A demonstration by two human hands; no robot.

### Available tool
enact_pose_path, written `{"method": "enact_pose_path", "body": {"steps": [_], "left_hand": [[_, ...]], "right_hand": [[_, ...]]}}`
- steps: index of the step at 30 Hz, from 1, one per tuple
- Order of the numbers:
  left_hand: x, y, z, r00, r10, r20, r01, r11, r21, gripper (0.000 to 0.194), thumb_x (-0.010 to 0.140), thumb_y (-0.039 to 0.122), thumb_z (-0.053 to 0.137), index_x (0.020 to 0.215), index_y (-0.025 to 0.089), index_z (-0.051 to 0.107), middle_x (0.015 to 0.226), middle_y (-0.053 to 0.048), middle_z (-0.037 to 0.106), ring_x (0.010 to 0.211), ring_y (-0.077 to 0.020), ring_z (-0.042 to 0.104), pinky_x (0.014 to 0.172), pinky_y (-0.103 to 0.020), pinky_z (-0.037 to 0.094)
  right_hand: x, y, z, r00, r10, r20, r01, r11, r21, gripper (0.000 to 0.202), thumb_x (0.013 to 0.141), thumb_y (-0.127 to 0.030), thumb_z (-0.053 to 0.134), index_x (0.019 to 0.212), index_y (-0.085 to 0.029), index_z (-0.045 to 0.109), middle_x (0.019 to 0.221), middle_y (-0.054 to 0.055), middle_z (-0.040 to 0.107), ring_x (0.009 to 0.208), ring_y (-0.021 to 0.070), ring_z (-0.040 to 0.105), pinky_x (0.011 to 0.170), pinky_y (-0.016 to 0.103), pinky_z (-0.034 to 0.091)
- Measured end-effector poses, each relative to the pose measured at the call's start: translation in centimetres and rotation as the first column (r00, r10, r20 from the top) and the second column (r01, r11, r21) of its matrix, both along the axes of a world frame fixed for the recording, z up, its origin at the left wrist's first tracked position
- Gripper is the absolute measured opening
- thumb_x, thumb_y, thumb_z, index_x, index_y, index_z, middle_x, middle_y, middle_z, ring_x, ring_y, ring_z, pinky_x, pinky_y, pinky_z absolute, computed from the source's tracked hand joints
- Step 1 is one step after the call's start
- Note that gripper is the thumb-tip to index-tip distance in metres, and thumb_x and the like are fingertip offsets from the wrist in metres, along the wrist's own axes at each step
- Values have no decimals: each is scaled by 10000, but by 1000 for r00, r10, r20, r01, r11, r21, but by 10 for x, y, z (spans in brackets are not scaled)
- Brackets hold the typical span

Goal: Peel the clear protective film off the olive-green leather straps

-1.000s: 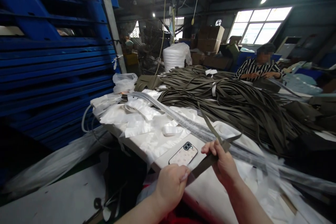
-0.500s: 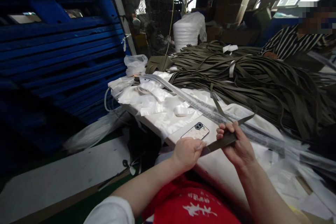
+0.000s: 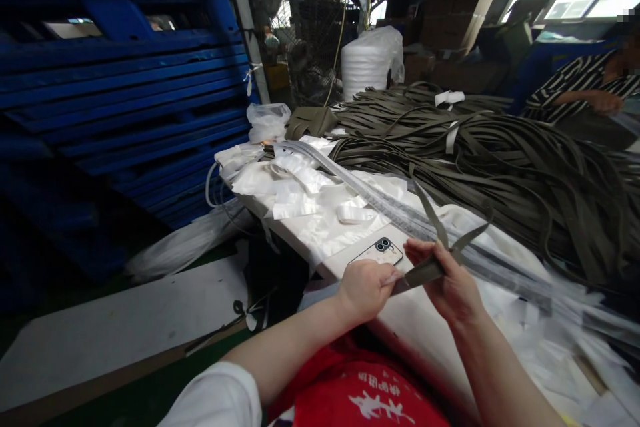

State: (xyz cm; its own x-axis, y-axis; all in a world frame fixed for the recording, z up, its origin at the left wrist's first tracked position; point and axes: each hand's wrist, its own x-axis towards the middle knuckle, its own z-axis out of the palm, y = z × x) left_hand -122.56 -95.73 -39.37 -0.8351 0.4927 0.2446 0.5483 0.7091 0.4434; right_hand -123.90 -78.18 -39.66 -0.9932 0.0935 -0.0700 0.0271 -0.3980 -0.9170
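Our left hand (image 3: pixel 367 288) is closed on the dark strap (image 3: pixel 423 273) and our right hand (image 3: pixel 457 290) curls around it, apparently for holding the part between them straight.

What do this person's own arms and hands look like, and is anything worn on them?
The left hand and right hand wear no gloves. A white sleeve ends near the left elbow; the right forearm is uncovered, its sleeve unseen.

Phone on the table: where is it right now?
In the head view, the phone lies slightly right of center on the white table, just beyond the left hand, which partly hides it.
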Motion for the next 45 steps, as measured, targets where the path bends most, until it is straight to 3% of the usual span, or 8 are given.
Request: {"method": "enact_pose_path", "body": {"steps": [8,12,18,30,36,38,42,45], "left_hand": [[-9,5,8,998,15,-66,-13,999,33,358,1016,311,361,825,201,644,752,-27,668,720,-176,613,676,-270,458],[-1,0,1,995,7,-96,-1,998,63,379,1020,315,347,803,190,632,759,-39,674,723,-168,615,697,-265,456],[13,-15,-14,999,-33,17,34,997,-64,302,990,298,419,810,196,640,727,-27,659,700,-173,602,662,-261,446],[5,-9,1,999,-15,51,19,997,-79,370,1016,339,369,815,196,645,745,-43,663,722,-179,605,692,-266,455],[-1,-2,6,999,27,-31,-26,999,42,390,1028,326,332,857,187,654,802,-46,693,735,-174,623,697,-267,461],[-1,-2,3,1000,20,-24,-19,999,35,380,1023,326,345,854,188,656,774,-43,683,719,-175,619,685,-268,460],[1,-5,-7,1000,8,18,-7,999,-50,333,999,343,416,818,198,655,717,-36,659,680,-179,605,642,-265,446],[0,-3,-10,1000,22,-2,-22,998,-57,323,993,339,431,803,200,652,705,-37,648,668,-181,596,623,-266,437]], "right_hand": [[10,-19,-6,996,29,-79,-3,952,305,447,857,-653,610,911,-250,796,1039,70,747,1044,271,641,1061,441,423],[18,-26,-2,997,79,-14,-77,993,91,333,794,-552,745,933,-251,769,991,56,733,1024,251,644,1026,413,452],[-5,14,21,1000,24,-10,-26,984,-179,340,722,-500,824,716,-232,614,681,-28,580,698,149,598,774,304,550],[-10,10,5,982,-117,-147,136,983,124,470,799,-642,696,663,-224,529,623,8,623,670,168,608,813,334,489],[18,-27,-5,986,81,-148,-23,934,356,408,887,-632,586,858,-238,689,1006,61,724,1020,242,627,1017,409,418],[17,-25,-4,992,90,-90,-62,958,280,358,870,-589,641,886,-239,712,994,53,717,1016,240,624,1022,409,423],[-3,8,8,998,-59,-3,58,990,-128,377,806,-538,737,649,-239,570,687,-18,611,756,174,612,893,357,498],[-15,29,17,986,-157,-63,150,983,-102,430,842,-536,704,626,-228,496,659,-17,599,756,161,603,863,312,491]]}}
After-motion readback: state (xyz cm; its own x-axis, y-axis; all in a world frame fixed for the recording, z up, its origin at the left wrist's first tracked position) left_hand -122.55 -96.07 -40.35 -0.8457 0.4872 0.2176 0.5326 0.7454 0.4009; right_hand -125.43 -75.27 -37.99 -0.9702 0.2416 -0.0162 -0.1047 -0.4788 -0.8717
